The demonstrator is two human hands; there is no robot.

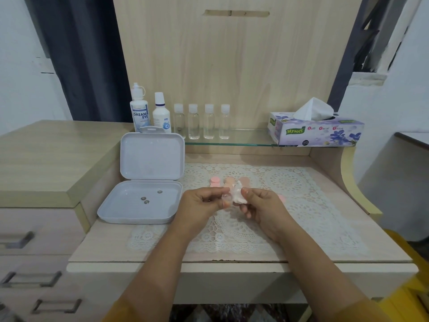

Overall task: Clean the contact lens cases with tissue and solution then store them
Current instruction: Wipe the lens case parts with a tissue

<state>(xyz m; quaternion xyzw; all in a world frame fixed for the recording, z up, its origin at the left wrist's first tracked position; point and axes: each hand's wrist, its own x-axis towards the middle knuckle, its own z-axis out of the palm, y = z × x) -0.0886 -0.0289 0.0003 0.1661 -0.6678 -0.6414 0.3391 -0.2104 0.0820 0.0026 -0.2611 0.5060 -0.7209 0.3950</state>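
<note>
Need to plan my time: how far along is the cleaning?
Nothing is stored: the open box holds no cases. In hand: left hand holds a case, right hand wipes it with tissue. Left: pink cases on the mat.

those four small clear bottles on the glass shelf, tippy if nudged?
Probably. The four clear bottles are tall and narrow, standing upright in a close row, so one could knock the next. They look mostly empty, hence likely light. The glass shelf probably offers little grip.

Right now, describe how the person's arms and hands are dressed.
Both forearms are bare. Mustard-yellow sleeve cuffs show only near the elbows at the frame's bottom edge. The left hand and right hand wear no gloves; no rings or watch are visible.
</note>
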